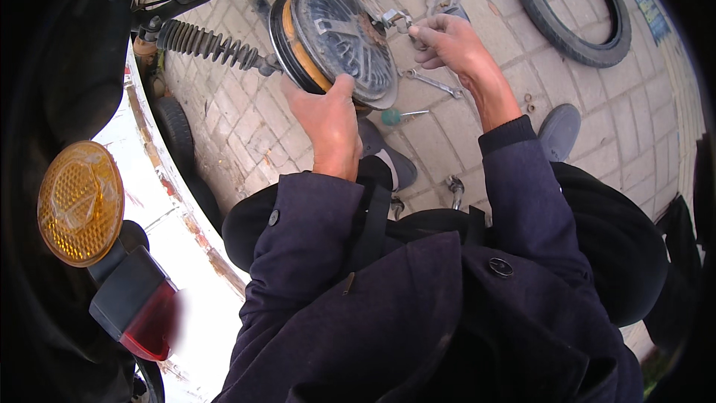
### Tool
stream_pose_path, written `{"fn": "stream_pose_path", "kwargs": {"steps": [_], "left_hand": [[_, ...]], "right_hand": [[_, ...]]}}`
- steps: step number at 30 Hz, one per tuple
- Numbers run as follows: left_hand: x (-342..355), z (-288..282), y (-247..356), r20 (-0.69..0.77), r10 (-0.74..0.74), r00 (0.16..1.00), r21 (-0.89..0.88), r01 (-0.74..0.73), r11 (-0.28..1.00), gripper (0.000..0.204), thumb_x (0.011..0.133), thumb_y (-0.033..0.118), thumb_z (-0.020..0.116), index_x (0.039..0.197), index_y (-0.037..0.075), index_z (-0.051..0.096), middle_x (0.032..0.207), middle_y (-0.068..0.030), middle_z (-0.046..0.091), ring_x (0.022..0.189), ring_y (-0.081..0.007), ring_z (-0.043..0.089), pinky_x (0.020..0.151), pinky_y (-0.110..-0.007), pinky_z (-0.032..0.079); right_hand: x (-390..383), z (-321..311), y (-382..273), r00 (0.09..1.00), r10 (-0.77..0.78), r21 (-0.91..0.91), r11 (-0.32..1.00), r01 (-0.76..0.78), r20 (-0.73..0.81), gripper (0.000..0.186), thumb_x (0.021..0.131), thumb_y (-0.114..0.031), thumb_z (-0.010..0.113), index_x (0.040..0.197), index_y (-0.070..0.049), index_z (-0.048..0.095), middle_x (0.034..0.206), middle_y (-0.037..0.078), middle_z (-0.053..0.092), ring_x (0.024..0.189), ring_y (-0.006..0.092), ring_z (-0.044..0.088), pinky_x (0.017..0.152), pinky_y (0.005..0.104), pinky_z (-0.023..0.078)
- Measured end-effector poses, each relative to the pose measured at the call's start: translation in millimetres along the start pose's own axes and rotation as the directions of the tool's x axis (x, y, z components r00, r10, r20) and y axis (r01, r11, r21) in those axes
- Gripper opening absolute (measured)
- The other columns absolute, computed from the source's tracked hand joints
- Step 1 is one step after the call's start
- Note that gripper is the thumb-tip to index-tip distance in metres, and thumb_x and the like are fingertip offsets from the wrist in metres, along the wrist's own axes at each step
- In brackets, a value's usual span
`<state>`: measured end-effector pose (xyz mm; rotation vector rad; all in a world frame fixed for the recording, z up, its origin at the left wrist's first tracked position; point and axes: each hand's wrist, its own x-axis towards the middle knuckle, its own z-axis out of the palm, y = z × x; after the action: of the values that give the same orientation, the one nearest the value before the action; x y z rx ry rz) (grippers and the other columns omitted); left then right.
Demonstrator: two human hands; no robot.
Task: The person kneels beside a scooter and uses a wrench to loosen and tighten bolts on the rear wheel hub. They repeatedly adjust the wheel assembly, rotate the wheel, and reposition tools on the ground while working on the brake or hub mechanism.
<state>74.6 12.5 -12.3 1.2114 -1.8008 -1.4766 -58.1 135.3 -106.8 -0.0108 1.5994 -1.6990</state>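
Observation:
In front of me is a scooter-type wheel hub with a dusty, ribbed dark cover and a black and orange-brown rim. My left hand is closed on the near edge of this hub, thumb on top and fingers hidden underneath. At the hub's right side, a shiny metal fitting sits on the axle end. My right hand is pinched right beside that fitting, and the small piece at its fingertips is too unclear to name. Below the right hand lies a wrench, and near it a green-handled screwdriver.
A coil-spring shock absorber joins the hub from the left. On the paving lie a bare tyre at the far right and small nuts. An orange reflector and a red tail light stick out at the left.

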Motion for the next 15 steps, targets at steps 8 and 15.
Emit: {"fn": "stream_pose_path", "kwargs": {"steps": [8, 15], "left_hand": [[1.4, -1.3, -0.1, 0.036, -0.012, 0.999, -0.04, 0.013, 0.999, 0.066, 0.074, -0.012, 0.063, 0.135, -0.008, 0.038, 0.119, -0.0165, 0.055, 0.104, -0.0228, 0.061, 0.093, -0.032, 0.05], [1.7, -1.2, -0.2, 0.038, -0.004, 0.999, -0.046, 0.006, 0.999, 0.065, 0.074, -0.012, 0.064, 0.134, -0.007, 0.038, 0.118, -0.0164, 0.055, 0.103, -0.0227, 0.061, 0.092, -0.033, 0.05]], "right_hand": [[3.5, -10.2, -2.7, 0.992, -0.043, 0.027, 0.999, 0.046, -0.118, 0.033, 0.093, -0.022, 0.074, 0.106, 0.007, 0.066, 0.089, 0.011, 0.067, 0.07, 0.0175, 0.067, 0.061, 0.0302, 0.057], [16.0, -6.0, 5.4, 0.979, -0.149, 0.024, 0.988, 0.154, -0.139, 0.036, 0.091, -0.026, 0.076, 0.11, 0.004, 0.068, 0.091, 0.01, 0.069, 0.07, 0.0143, 0.064, 0.061, 0.0267, 0.051]]}}
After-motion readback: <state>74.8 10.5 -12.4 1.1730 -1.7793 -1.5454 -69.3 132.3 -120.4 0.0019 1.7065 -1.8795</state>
